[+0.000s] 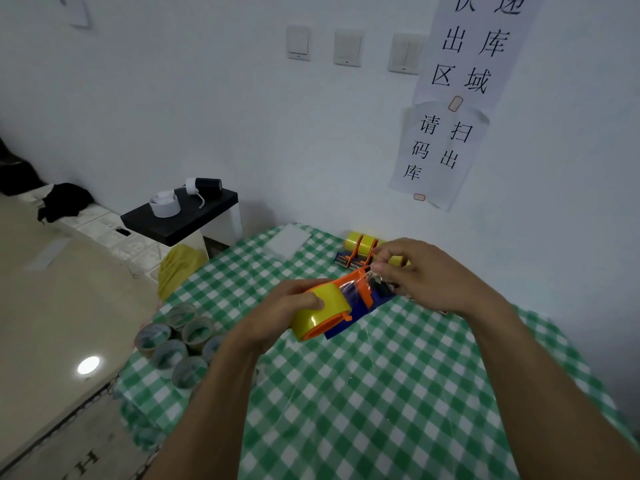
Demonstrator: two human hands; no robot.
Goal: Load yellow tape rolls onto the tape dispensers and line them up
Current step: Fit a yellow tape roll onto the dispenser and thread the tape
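Green-checked tablecloth (381, 393) against white wall (207, 116): your left hand (277, 315) grips the yellow tape roll (323, 320), your right hand (429, 275) pinches the orange-and-blue plastic dispenser (360, 299).

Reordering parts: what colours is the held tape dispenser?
Tape dispenser: orange and blue; head view.

The single head-worn wide-angle view looks forward and down, close over the checkered tabletop (398, 393), facing a white wall (207, 116).

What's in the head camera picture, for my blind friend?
The left hand grips a yellow tape roll on an orange tape dispenser while the right hand pinches the tape end. Loaded dispensers stand behind on the green checked table.
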